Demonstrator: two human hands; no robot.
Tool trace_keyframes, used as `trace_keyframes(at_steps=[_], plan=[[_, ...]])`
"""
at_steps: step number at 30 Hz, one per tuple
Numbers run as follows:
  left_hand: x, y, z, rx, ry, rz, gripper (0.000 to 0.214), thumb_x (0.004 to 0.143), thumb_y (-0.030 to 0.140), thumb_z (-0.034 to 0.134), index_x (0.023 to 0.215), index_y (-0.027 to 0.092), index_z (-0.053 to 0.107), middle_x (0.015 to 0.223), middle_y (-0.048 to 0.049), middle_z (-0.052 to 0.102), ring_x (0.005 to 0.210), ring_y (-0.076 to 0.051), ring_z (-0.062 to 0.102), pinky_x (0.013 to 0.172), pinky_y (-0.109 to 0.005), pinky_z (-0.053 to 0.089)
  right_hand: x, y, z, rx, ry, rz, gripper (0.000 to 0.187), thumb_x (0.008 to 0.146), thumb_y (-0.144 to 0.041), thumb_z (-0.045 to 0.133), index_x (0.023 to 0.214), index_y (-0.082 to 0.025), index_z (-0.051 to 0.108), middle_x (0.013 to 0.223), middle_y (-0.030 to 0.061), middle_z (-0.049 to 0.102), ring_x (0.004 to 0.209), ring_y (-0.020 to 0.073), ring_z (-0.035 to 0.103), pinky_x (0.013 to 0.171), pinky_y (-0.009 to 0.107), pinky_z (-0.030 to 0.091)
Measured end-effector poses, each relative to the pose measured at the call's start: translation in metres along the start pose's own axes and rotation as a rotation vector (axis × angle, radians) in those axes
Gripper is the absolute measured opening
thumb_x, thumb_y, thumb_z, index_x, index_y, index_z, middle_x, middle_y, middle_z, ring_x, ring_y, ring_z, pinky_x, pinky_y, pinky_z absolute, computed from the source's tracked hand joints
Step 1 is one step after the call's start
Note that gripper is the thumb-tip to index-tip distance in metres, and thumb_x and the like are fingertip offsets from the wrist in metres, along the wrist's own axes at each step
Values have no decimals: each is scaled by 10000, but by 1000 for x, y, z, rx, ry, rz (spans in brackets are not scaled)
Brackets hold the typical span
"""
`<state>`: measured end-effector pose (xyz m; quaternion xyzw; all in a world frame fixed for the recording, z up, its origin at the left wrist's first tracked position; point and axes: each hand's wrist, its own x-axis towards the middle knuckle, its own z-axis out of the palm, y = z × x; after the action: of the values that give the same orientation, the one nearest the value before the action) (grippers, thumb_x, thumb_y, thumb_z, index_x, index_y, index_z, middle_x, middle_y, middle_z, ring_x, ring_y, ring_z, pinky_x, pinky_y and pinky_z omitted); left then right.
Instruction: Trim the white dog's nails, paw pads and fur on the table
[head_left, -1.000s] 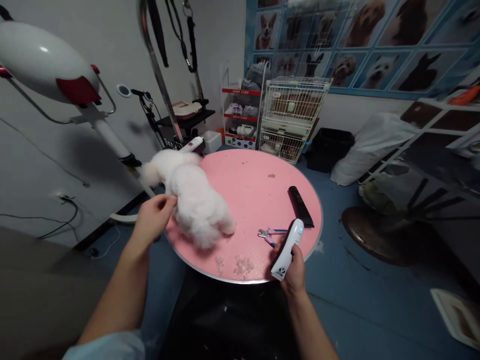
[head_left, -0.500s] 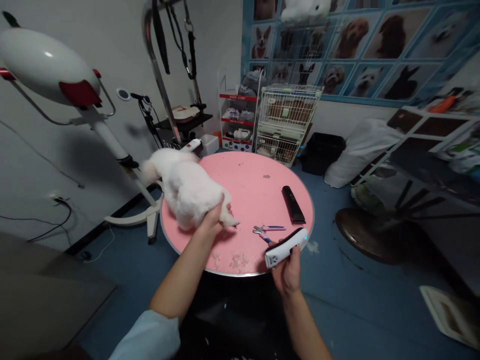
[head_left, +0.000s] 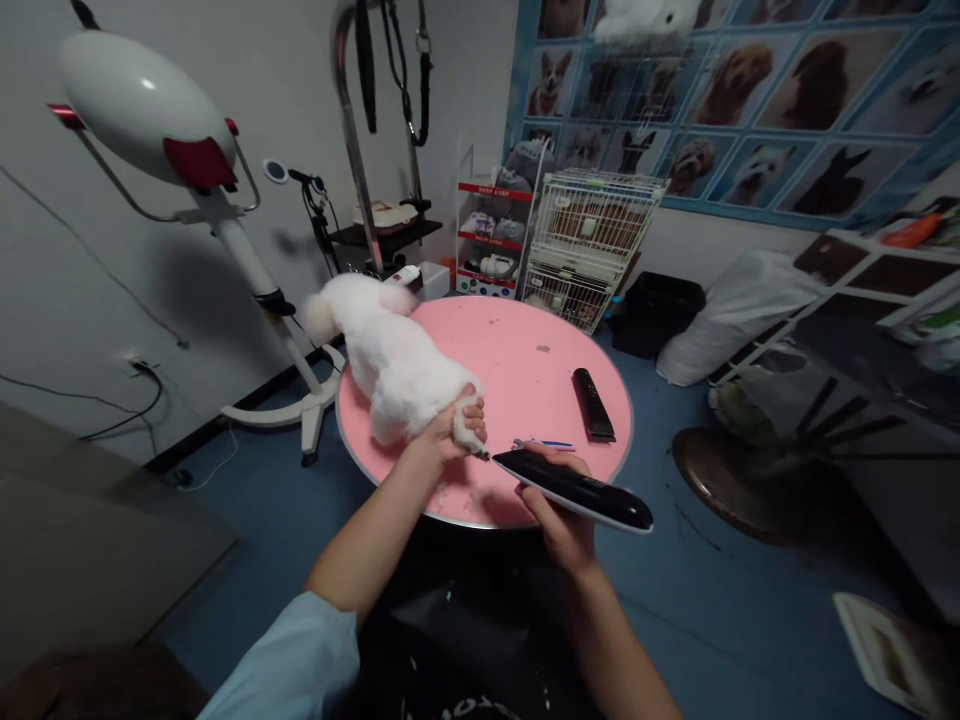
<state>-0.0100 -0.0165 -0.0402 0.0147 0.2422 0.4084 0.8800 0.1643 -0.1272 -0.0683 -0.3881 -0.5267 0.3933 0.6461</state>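
L hand [head_left: 450, 432] is curled tight round the dog's [head_left: 405, 368] paw [head_left: 466, 438], prob. a hind one, w/ its end poking out toward the R hand [head_left: 561, 518]. R hand has the clipper [head_left: 589, 492] gripped by its body, dark side up, blade end aimed at the paw; tip is right by the toes, can't tell if touching. Dog's body is just beyond the L hand, on the pink table [head_left: 510, 345], head turned away. Step in hand, I'd judge: lining up blade w/ paw; no cut visible. Next move prob. calls for a firm L grip & the R wrist bringing the blade in flat & light, as a small jerk could nick skin. Nail cutter [head_left: 555, 445] is just past R fingers, partly hidden; 2nd trimmer [head_left: 592, 403] lies farther out, beyond R hand.
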Motion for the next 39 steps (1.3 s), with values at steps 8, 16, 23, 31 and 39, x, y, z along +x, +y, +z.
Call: trace_keyframes(at_steps=[8, 16, 23, 31, 39], plan=[[-7, -3, 17, 39, 113, 39, 470, 1010, 374, 357, 587, 171, 377, 403, 74, 369, 304, -32, 351, 366, -149, 321, 12, -1, 19, -345, -188, -339, 368, 745, -156, 676, 1060, -247, 511, 1141, 86, 656, 1077, 234, 643, 932, 428, 524], [-7, -6, 22, 118, 164, 79, 508, 1017, 364, 316, 551, 170, 373, 384, 62, 369, 289, -55, 355, 347, -172, 309, 8, 8, 23, -495, -275, -560, 325, 779, -143, 676, 1078, -229, 582, 1189, 129, 665, 1055, 227, 672, 881, 372, 571], [0, -7, 19, 119, 158, 140, 495, 1004, 392, 355, 557, 179, 379, 380, 60, 384, 282, -69, 363, 334, -182, 313, -4, 14, 30, -568, -248, -581, 316, 831, -87, 592, 1120, -217, 597, 1237, 145, 652, 1112, 229, 655, 878, 364, 590], [2, -4, 19, 18, 144, 177, 442, 1003, 346, 381, 601, 167, 416, 401, 59, 429, 301, -63, 410, 368, -168, 354, -13, 32, 27, -556, -160, -622, 417, 822, -76, 600, 1197, -255, 560, 1299, 143, 618, 1142, 253, 641, 859, 406, 601], [-3, -4, 22, -17, 176, 109, 458, 1001, 369, 374, 590, 170, 397, 405, 61, 418, 290, -57, 393, 349, -156, 319, 4, 25, 15, -440, -249, -678, 480, 711, -223, 754, 1134, -261, 529, 1150, 125, 696, 979, 245, 706, 769, 382, 609]])
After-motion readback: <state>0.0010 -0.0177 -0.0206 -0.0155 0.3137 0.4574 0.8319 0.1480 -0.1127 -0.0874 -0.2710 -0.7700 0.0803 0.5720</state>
